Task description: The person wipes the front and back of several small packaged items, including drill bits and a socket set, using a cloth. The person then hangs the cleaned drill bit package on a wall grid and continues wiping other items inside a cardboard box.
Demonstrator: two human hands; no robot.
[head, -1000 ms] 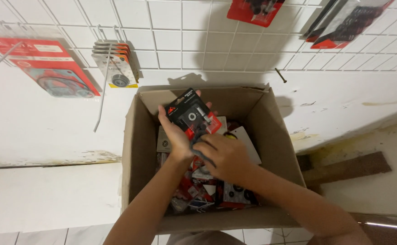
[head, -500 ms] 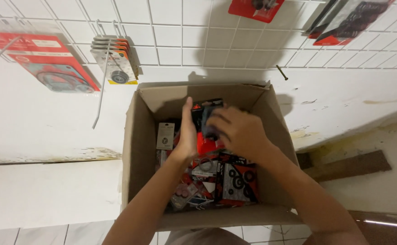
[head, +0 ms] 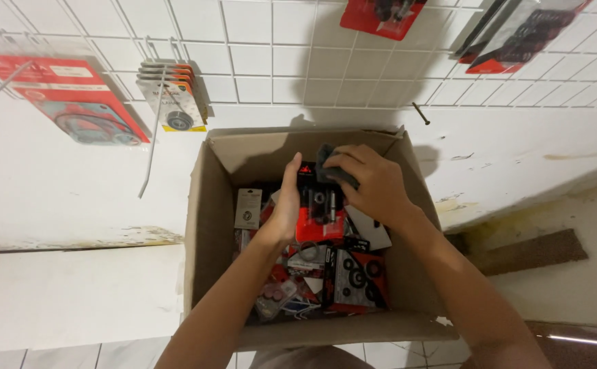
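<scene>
Sorting step, judging by pose: both my hands inside cardboard box [head: 206,225]. Left hand [head: 286,205] steadies red-black blister pack [head: 319,205] (upright among others); right hand [head: 370,181] grip clenched on dark pack [head: 329,164]. Next move likely needs clean lift clear of box rim.

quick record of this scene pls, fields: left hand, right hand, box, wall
left hand: left hand steadies a red and black blister pack upright in the box
right hand: right hand grips the pack's dark top edge
box: open cardboard box, full of small red and black carded parts
wall: white wire grid with hanging red packs
</scene>
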